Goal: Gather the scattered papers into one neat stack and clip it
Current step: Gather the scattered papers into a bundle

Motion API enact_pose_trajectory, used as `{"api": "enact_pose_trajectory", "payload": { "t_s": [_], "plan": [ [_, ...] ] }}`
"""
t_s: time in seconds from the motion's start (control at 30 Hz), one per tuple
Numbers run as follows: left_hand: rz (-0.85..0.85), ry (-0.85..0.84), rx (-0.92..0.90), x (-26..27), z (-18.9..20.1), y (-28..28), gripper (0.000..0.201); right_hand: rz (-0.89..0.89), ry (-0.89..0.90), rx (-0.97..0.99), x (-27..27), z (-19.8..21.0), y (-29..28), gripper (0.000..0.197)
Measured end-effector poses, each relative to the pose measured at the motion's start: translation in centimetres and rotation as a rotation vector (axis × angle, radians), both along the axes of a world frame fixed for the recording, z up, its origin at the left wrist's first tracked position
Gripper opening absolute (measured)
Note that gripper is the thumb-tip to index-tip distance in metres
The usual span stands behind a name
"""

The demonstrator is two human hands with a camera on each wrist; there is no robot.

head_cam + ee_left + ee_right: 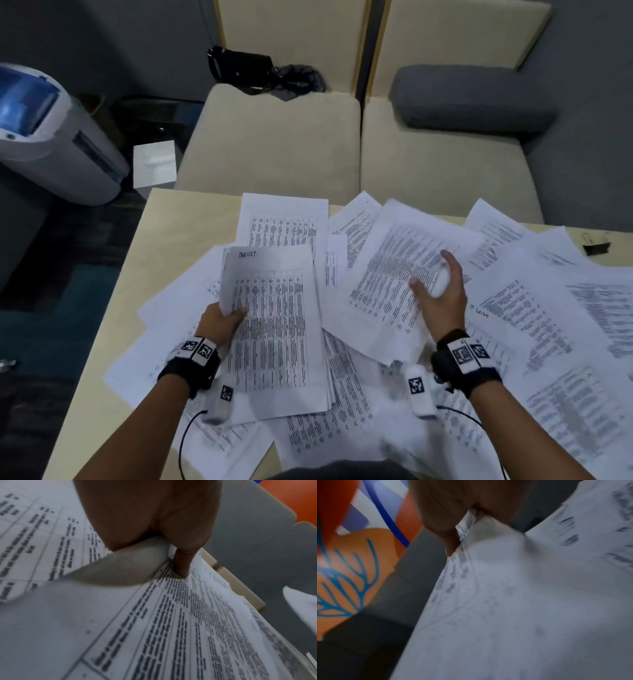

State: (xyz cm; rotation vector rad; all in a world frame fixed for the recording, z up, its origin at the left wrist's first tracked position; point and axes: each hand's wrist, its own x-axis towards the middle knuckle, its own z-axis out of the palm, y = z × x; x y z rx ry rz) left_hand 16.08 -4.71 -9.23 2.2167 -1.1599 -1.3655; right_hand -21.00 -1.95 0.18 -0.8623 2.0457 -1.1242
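Note:
Printed white papers lie scattered over the pale wooden table. My left hand grips the left edge of a gathered stack headed "TASK LIST", thumb on top. The left wrist view shows that hand pinching the stack close up. My right hand pinches one lifted sheet to the right of the stack. In the blurred right wrist view the hand holds this sheet. A black binder clip lies at the table's far right edge.
A beige sofa with a grey cushion and a black bag stands behind the table. A white and blue appliance and a small white box are on the floor at the left.

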Motion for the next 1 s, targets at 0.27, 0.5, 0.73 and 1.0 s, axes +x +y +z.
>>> {"api": "enact_pose_trajectory", "payload": {
  "t_s": [0.27, 0.5, 0.73, 1.0],
  "plan": [
    [0.013, 0.130, 0.035, 1.3, 0.1, 0.4, 0.041, 0.292, -0.079, -0.176, 3.1, 3.0, -2.2, 0.069],
    [0.254, 0.512, 0.115, 1.1, 1.1, -0.5, 0.057, 0.730, 0.047, 0.333, 10.1, -5.6, -0.7, 0.089],
    [0.085, 0.216, -0.038, 2.4, -0.3, 0.9, 0.026, 0.921, 0.143, 0.403, 15.0, -7.8, -0.2, 0.079],
    [0.223, 0.314, -0.003, 5.7, -0.7, 2.2, 0.026, 0.338, 0.161, 0.470, 11.5, -6.7, -8.5, 0.076]
  ]
}}
